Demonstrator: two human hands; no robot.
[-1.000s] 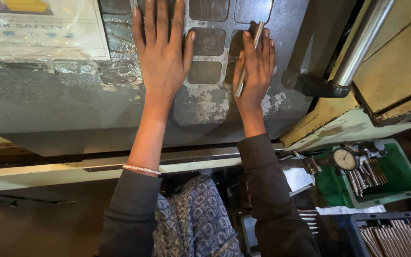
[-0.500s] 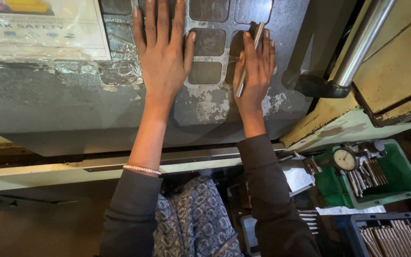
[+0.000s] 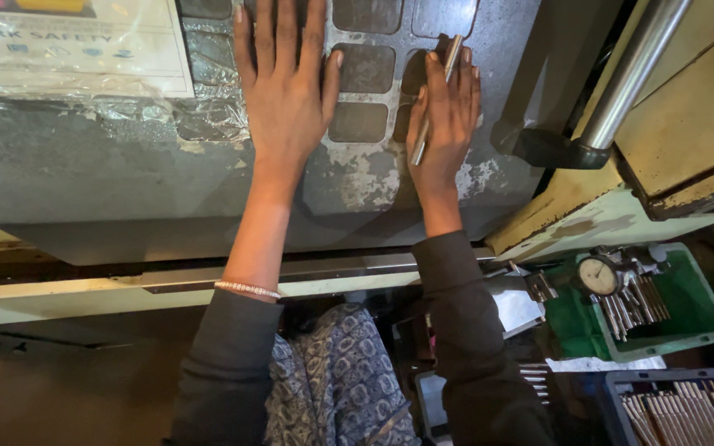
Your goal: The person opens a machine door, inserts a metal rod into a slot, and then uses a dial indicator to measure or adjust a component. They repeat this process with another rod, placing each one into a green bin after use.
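My left hand (image 3: pixel 284 91) lies flat, fingers spread, on a worn grey machine panel (image 3: pixel 109 173) with dark square buttons (image 3: pixel 364 68). My right hand (image 3: pixel 446 120) rests on the same panel just to the right. A thin metal rod (image 3: pixel 433 103) is held along its fingers, pointing up and away. A thin bracelet (image 3: pixel 248 289) circles my left wrist below a dark sleeve.
A shiny steel bar (image 3: pixel 634 70) slants at the upper right above a yellowish machine body (image 3: pixel 588 206). A green tray (image 3: pixel 687 306) holds a dial gauge (image 3: pixel 598 275) and metal pins. A blue tray (image 3: pixel 675 409) with several rods sits at the lower right. A plastic-covered paper notice (image 3: pixel 68 49) is at the upper left.
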